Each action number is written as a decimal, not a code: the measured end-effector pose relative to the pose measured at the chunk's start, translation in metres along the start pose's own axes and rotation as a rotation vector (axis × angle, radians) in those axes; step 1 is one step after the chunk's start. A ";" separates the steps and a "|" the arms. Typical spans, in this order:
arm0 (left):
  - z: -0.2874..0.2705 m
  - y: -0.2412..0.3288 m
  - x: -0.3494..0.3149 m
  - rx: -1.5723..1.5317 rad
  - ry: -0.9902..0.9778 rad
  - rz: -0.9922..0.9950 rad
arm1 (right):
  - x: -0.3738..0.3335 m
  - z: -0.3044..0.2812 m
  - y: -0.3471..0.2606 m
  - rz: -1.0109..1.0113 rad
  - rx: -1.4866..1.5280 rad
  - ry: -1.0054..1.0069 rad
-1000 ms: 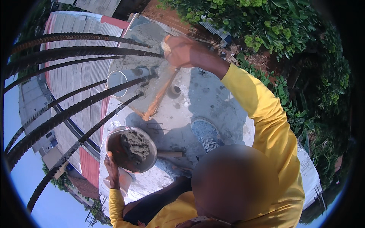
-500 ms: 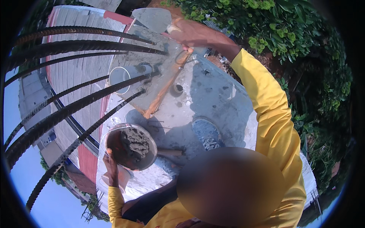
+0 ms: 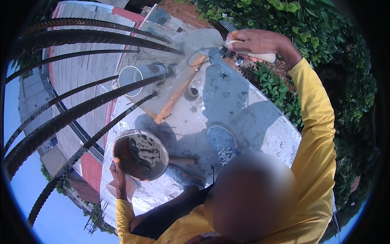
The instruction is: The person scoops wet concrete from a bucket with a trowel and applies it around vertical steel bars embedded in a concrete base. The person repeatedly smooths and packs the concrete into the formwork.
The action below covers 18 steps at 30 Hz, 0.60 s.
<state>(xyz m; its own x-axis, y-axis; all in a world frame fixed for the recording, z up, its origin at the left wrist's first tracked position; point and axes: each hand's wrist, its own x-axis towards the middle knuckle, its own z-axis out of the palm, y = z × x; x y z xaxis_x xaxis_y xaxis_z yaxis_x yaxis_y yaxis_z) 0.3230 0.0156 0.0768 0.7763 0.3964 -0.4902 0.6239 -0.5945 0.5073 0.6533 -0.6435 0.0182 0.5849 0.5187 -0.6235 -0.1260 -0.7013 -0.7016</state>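
My left hand [image 3: 119, 175] grips the rim of a round bucket [image 3: 164, 157], thumb over the edge. Wet grey mortar [image 3: 147, 151] lies inside, heaped toward one side. Up at the far right, my right hand [image 3: 262, 44] is closed around the pale wooden handle of a trowel [image 3: 199, 38]. The trowel's wide grey blade points left, over the fresh mortar at the slab's far end. A wooden strip [image 3: 175, 99] borders that mortar on the near side. Whether the blade touches the mortar, I cannot tell.
Several rusty rebars [image 3: 101, 38] rise from the mortar and arch across the left. A grey pipe [image 3: 150, 73] lies among them. My shoe [image 3: 222, 143] stands on the concrete slab [image 3: 239, 105], whose right edge drops toward plants. A wooden handle [image 3: 181, 160] lies beside the bucket.
My right hand has swung right and slightly nearer with the trowel, out past the slab's edge. The left hand and bucket have stayed nearly in place.
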 end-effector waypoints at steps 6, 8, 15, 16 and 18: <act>0.003 -0.012 0.000 -0.103 0.007 0.003 | 0.065 -0.017 -0.021 -0.195 0.247 0.133; 0.000 -0.013 0.003 -0.088 -0.005 0.009 | 0.109 -0.027 -0.031 -0.292 0.236 0.105; -0.001 -0.012 0.004 -0.043 0.003 0.072 | 0.077 -0.006 -0.012 -0.169 0.146 -0.015; 0.001 -0.011 0.004 -0.015 0.025 0.043 | 0.058 0.001 -0.005 -0.104 0.126 0.007; 0.000 -0.008 0.003 -0.003 0.013 0.025 | 0.016 0.013 0.009 -0.032 0.181 0.011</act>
<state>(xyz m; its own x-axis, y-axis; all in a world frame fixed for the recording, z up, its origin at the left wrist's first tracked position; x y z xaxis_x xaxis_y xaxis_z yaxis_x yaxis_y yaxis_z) 0.3209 0.0214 0.0711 0.7930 0.3903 -0.4679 0.6043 -0.6022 0.5218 0.6513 -0.6353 -0.0030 0.5999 0.5329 -0.5968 -0.2486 -0.5849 -0.7721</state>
